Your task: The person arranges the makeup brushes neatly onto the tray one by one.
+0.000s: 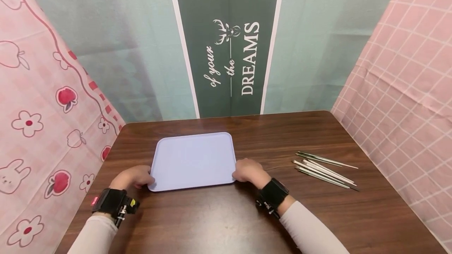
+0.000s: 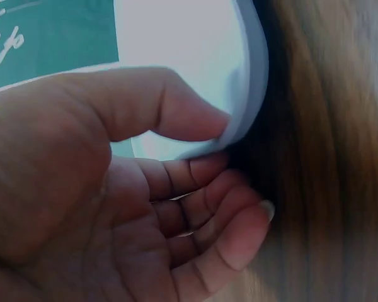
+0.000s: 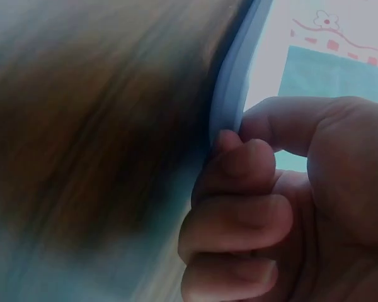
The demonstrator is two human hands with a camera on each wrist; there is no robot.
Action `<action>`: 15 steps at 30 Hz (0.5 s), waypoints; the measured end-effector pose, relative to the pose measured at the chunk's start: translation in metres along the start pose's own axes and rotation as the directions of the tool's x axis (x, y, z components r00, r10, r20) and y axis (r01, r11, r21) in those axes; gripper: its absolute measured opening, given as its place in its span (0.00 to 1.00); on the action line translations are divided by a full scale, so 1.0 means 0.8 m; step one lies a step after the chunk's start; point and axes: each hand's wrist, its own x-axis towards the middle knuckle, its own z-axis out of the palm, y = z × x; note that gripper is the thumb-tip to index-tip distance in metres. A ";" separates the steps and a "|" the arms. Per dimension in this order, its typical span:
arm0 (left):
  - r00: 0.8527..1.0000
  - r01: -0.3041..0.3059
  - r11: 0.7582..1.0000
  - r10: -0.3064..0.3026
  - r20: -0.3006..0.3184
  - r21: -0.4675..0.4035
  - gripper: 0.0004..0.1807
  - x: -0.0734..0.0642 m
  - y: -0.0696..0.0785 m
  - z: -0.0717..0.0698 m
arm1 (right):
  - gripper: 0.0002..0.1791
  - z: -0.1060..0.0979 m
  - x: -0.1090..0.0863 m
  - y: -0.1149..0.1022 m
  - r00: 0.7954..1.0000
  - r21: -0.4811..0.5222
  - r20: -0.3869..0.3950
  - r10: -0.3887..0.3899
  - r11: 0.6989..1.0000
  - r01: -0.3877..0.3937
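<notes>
A pale lilac rectangular tray [image 1: 194, 160] with a low raised rim lies across the middle left of the table. At its near left corner, my left hand [image 1: 139, 176] pinches the rim, thumb [image 2: 192, 119] on top and fingers curled beneath. On the other side, my right hand [image 1: 248, 171] grips the near right part of the rim between thumb and curled index finger, as the right wrist view shows. Nothing lies on the tray's surface. Whether its underside touches the table cannot be told.
Several thin brushes or sticks [image 1: 323, 172], pale and dark green, lie loosely on the right of the brown wooden table [image 1: 226, 218]. A green curtain [image 1: 229, 105] hangs behind the table's back edge. Pink patterned cloths [image 1: 406, 101] flank it on both sides.
</notes>
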 end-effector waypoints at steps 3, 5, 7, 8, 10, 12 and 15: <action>1.000 -0.008 1.000 0.008 -0.013 0.021 0.08 -0.002 0.011 0.008 | 0.11 0.000 -0.009 0.014 1.000 -0.010 -0.003 -0.001 1.000 0.000; 0.999 -0.011 0.999 0.012 -0.030 0.033 0.08 -0.003 0.020 0.014 | 0.10 0.001 -0.015 0.023 1.000 -0.009 0.003 0.007 1.000 -0.007; 0.999 -0.023 0.999 0.024 -0.045 0.041 0.08 -0.004 0.028 0.021 | 0.10 0.001 -0.021 0.032 1.000 -0.003 0.012 0.018 1.000 -0.018; 0.998 -0.032 0.999 0.034 -0.053 0.044 0.07 -0.004 0.031 0.024 | 0.10 0.001 -0.024 0.037 1.000 -0.003 0.016 0.022 1.000 -0.022; 0.997 -0.047 0.998 0.050 -0.059 0.043 0.06 -0.006 0.039 0.028 | 0.10 0.000 -0.029 0.045 1.000 0.003 0.014 0.023 1.000 -0.023; 0.995 -0.071 0.996 0.074 -0.059 0.061 0.05 -0.008 0.045 0.032 | 0.09 -0.001 -0.035 0.052 1.000 0.001 0.010 0.022 1.000 -0.022; 0.991 -0.112 0.988 0.119 -0.056 0.110 0.03 -0.007 0.054 0.038 | 0.09 -0.001 -0.041 0.062 1.000 -0.003 0.009 0.014 1.000 -0.014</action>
